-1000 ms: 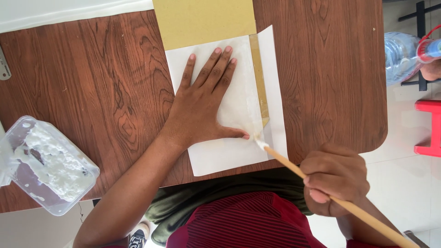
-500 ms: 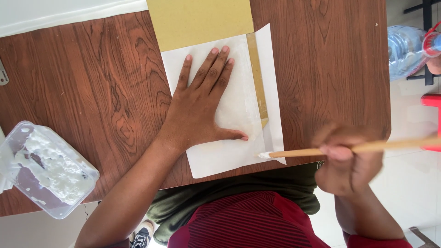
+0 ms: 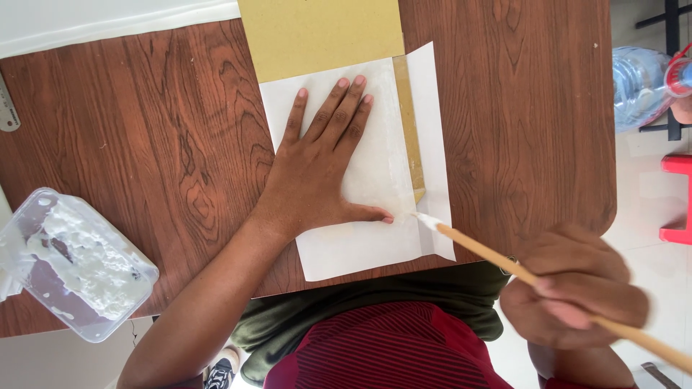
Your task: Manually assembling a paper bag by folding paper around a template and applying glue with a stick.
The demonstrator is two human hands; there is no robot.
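My left hand (image 3: 317, 173) lies flat, fingers spread, on a white sheet of paper (image 3: 360, 245) that covers the lower part of a tan cardboard piece (image 3: 321, 36) on the wooden table (image 3: 144, 144). A narrow strip of the cardboard (image 3: 409, 122) shows beside a folded white flap (image 3: 432, 144). My right hand (image 3: 577, 288) grips a long wooden-handled brush (image 3: 504, 261). The brush's white tip touches the paper near my left thumb, at the lower end of the cardboard strip.
A clear plastic tub (image 3: 72, 263) with white paste inside sits at the table's left front edge. A metal ruler end (image 3: 7, 108) lies at the far left. Off the table to the right stand a large water bottle (image 3: 641, 86) and a red stool (image 3: 677, 194).
My right hand swung the brush out to the right, level, half a second ago, then brought its tip back to the paper by the cardboard strip. My left hand stayed flat on the paper.
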